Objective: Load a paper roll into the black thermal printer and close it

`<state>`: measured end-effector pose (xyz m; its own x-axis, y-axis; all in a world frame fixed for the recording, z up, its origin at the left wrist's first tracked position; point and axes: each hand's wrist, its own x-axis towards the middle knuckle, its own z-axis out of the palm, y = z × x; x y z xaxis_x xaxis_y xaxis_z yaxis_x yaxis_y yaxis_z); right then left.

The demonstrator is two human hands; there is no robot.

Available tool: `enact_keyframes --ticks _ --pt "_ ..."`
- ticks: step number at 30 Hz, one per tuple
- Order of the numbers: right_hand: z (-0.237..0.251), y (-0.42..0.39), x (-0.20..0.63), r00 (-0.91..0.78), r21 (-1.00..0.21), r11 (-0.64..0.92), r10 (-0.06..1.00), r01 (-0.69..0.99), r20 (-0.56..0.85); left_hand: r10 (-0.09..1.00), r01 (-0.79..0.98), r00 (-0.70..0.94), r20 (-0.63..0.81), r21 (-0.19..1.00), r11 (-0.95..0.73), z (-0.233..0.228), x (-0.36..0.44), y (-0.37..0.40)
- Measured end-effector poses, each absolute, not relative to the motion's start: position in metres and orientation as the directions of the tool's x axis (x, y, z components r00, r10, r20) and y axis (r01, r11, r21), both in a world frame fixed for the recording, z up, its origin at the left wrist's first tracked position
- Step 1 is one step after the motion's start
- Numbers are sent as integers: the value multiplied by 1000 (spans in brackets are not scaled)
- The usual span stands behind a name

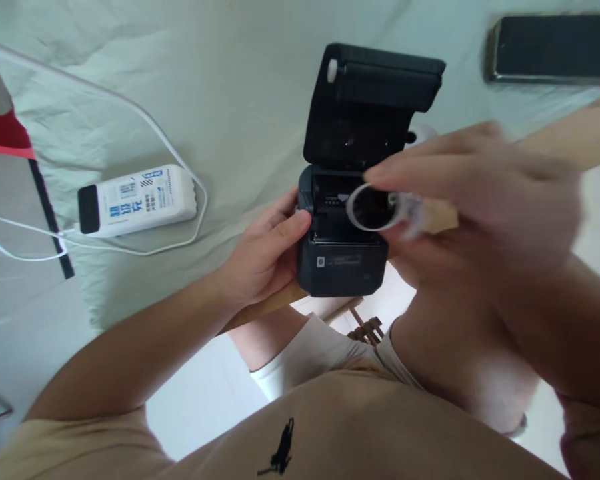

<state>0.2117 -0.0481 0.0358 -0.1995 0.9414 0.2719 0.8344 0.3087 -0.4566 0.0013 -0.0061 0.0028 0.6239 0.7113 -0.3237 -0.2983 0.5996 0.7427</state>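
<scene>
My left hand (267, 250) grips the left side of a small black label printer (343, 270), thumb on its edge and fingers behind it. Its lid (370, 83) stands swung up, baring the roll compartment. A small white paper roll (415, 217) with a dark hollow core is pinched in my right hand (480, 193), which is blurred by motion. The roll's open end overlaps the right part of the compartment; I cannot tell whether it touches the printer. Behind my right fingers, part of another white round thing (420, 133) with a dark hole shows.
On the pale green cloth (240, 87) at the left lies a white power bank (143, 200) with a dark end. A white cable (130, 103) loops around it. A dark phone (560, 48) lies at the top right. My legs are below the table edge.
</scene>
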Motion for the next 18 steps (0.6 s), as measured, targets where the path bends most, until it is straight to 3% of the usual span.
enact_keyframes --ticks 5,14,18 --pt "29 -47 198 -212 -321 377 869 869 448 715 -310 615 -332 732 607 5 1 -7" --pt "34 -51 206 -300 -322 553 755 768 583 719 -295 597 -356 736 610 7 3 -7" --pt "39 -58 201 -384 -328 631 725 703 571 704 -324 634 -319 718 617 6 3 -7"
